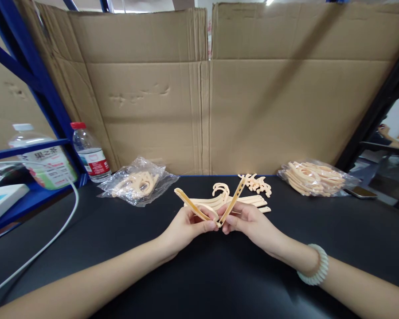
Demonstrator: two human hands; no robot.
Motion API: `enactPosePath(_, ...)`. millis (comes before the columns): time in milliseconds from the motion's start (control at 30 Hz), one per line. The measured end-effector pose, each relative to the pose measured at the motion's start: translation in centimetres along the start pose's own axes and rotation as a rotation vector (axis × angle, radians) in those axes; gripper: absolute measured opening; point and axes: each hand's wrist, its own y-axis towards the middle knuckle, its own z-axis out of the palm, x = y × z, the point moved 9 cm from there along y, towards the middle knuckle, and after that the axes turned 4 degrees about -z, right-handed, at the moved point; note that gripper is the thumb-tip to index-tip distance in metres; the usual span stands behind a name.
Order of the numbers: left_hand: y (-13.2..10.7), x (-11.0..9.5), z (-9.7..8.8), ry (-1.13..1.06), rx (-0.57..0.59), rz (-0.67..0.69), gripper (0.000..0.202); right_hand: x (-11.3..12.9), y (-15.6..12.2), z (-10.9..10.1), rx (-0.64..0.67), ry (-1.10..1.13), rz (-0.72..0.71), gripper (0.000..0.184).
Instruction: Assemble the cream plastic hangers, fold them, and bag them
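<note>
- Fingers of your left hand [182,225] pinch one strip [190,204] near its low end, with your thumb in front.
- Your right hand [249,218] pinches the other strip [233,200] near its low end; this one has small gaps along it.
- The two strips lean apart like a V in front of you, over the black table [199,279]. Their low ends come together between your hands; I can't tell if they are joined.
- Just behind your hands lie more hangers [254,201], stacked, with their hooks pointing away from you.
- Past them, small curly bits [260,184] lie in a heap.
- A clear bag [138,182] of pale parts sits to your left, near a red-capped bottle [92,159].
- Another full bag [315,178] sits to your right, beside a phone [362,192].
- Your right wrist wears a pale bracelet [315,266].
</note>
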Motion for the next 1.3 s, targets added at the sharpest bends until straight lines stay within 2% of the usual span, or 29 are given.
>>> enactPosePath(267, 0.0, 0.2, 0.0, 0.011, 0.009, -0.011, 0.016, 0.5, 0.0, 0.1, 0.017, 0.000, -0.031, 0.032)
enactPosePath(967, -0.4, 0.2, -0.7, -0.029, -0.128, 0.006, 0.020, 1.3, -0.4, 1.0, -0.012, -0.074, -0.107, 0.024)
enactPosePath(1300, -0.2, 0.6, -0.8, -0.065, -0.153, -0.018, 0.027, 1.0, -0.3, 0.1, -0.129, -0.061, -0.083, 0.028)
